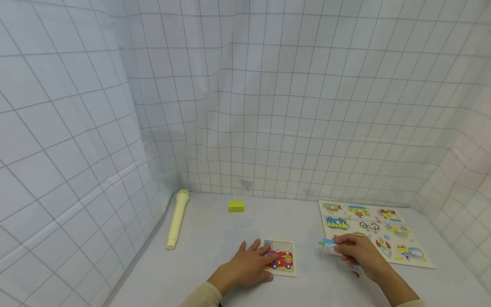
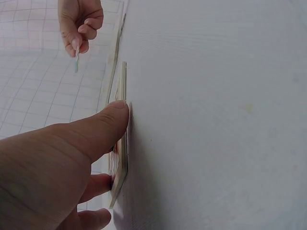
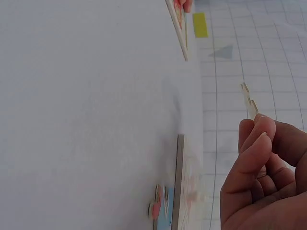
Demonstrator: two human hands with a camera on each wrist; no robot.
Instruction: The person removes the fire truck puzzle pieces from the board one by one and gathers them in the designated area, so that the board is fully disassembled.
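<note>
A small square jigsaw puzzle (image 1: 284, 260) with a red car picture lies in a pale frame on the table. My left hand (image 1: 247, 265) rests on its left side, fingers spread; in the left wrist view the thumb touches the frame's edge. Off to the right, my right hand (image 1: 358, 253) pinches a blue and green puzzle piece (image 1: 327, 243) between thumb and fingertips, held above the table. The right wrist view shows that puzzle piece (image 3: 249, 101) edge-on. Beneath the right hand lies another puzzle piece (image 1: 356, 269), partly hidden by it.
A large white board (image 1: 416, 257) with vehicle pictures lies at the right, partly behind the right hand. A yellow block (image 1: 236, 207) sits near the back. At the left lies a cream microphone-shaped stick (image 1: 177, 219). Grid-patterned cloth (image 1: 268, 106) hangs behind and at the sides.
</note>
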